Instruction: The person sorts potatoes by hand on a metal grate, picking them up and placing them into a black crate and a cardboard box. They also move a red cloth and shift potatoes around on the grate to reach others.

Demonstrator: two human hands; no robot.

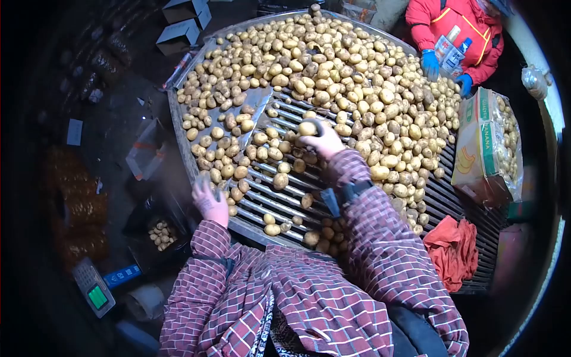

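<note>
Head view: person in a plaid shirt stands at a roller desk point(279, 205) heaped with potatoes.
Right hand point(324, 141): fingers closed around one potato point(307, 128), lifted just above the rollers.
Left hand point(209, 202): fingers spread, holding nothing, at the desk's near-left edge.
Co-worker: blue-gloved hands point(430, 63) at far rim.
Banana box point(486, 143): right side, holding potatoes.

I see a dark floor point(119, 101) along the frame's left, cardboard boxes point(184, 24) at upper left, a weighing scale point(92, 291) at lower left, a banana box point(485, 143) at right, an orange cloth point(455, 250) at lower right, dim light throughout.
</note>
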